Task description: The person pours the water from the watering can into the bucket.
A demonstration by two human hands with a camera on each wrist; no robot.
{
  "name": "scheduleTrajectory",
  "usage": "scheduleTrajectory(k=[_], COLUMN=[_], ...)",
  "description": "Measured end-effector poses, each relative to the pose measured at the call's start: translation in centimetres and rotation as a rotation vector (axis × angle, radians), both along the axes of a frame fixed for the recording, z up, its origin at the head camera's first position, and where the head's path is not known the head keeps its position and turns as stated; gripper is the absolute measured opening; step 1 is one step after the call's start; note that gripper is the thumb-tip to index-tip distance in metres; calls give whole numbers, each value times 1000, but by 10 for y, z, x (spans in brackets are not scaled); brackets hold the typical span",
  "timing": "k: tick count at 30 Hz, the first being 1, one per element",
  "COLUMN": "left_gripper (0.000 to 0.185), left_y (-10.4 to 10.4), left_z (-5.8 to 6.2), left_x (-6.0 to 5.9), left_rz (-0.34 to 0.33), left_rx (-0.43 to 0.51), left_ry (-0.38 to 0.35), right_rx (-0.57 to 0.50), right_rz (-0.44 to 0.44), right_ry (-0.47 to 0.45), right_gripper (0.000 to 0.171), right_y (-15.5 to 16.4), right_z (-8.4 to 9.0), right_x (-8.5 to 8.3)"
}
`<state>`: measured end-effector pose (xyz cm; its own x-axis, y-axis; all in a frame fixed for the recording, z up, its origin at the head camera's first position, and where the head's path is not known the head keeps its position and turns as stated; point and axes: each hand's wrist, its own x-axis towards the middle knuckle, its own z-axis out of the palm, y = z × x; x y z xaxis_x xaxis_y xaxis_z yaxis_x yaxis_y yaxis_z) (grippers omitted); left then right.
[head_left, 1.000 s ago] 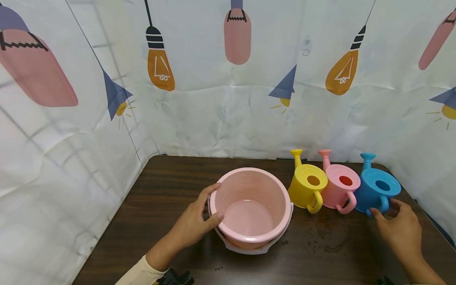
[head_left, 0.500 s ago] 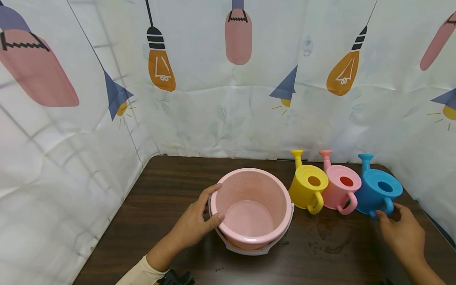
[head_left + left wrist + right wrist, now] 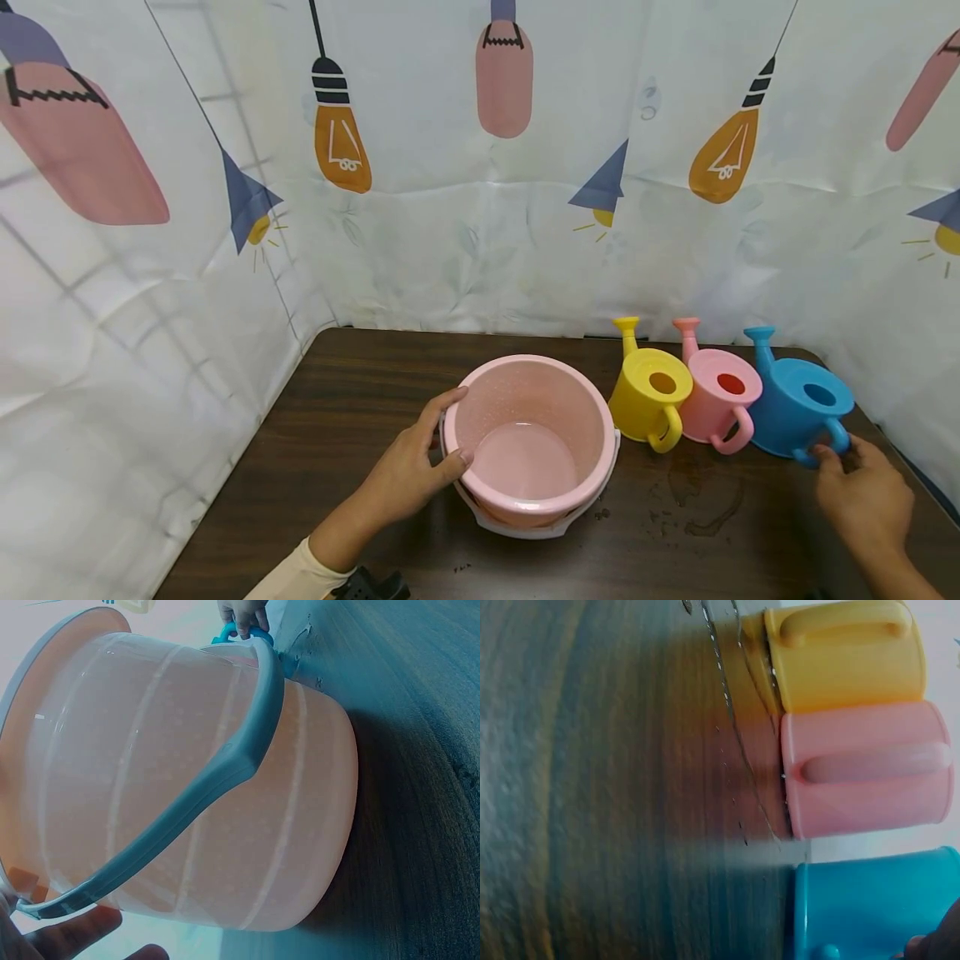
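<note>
**Blue can at the table's corner, fingers on its handle**

The dark wooden table (image 3: 360,392) is hemmed in by a white curtain printed with lamps (image 3: 465,233) along its back and both sides; taking the pink bucket (image 3: 528,442) as the landmark, the widest open board lies to the bucket's left and behind it, with a narrower strip in front where a few water drops (image 3: 690,517) sit.

The bucket stands upright near the table's middle with a little water in its bottom, its grey bail handle (image 3: 202,795) folded down against the wall. The left hand (image 3: 408,467) is curled over the bucket's near-left rim, thumb inside, holding it steady.

To the bucket's right three small toy watering cans stand in a row, touching: the yellow can (image 3: 648,404) nearest, the pink can (image 3: 716,404) next, the blue can (image 3: 798,412) farthest, close to the table's right edge and the curtain. It looks like light, stiff, smooth plastic, possibly slippery if wet; whether it holds water cannot be told. The loop handle is the natural hold. The right hand (image 3: 862,492) pinches that handle with its fingertips (image 3: 825,454), palm still off it.
</note>
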<state>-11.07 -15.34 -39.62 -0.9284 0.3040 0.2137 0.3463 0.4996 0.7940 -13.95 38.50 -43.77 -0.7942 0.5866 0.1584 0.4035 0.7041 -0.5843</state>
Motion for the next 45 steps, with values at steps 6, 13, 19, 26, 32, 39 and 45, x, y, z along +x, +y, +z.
scheduleTrajectory(k=[6, 13, 19, 26, 32, 39, 45], left_gripper=[71, 71, 71, 71, 71, 70, 71], left_y=[1, 1, 0, -1, -1, 0, -2], left_z=[-1, -2, -2, 0, 1, 1, -2], left_x=[1, 0, -1, -2, -1, 0, 0], left_rz=[1, -2, 7, 12, 18, 20, 8], left_rx=[7, 0, -28, -35, -32, -26, -15], left_ry=[-10, 4, 27, 0, -9, -3, 15], right_rx=[26, 56, 13, -79, -45, 15, 41], right_rz=[-22, -22, 1, 48, 83, 188, 227], right_ry=[26, 59, 48, 170, 391, 571, 598], right_gripper=[43, 43, 43, 44, 36, 36, 34], right_y=[2, 5, 9, 11, 18, 10, 5], right_z=[2, 16, 32, 46, 48, 64, 81], right_x=[1, 4, 7, 7, 4, 5, 10])
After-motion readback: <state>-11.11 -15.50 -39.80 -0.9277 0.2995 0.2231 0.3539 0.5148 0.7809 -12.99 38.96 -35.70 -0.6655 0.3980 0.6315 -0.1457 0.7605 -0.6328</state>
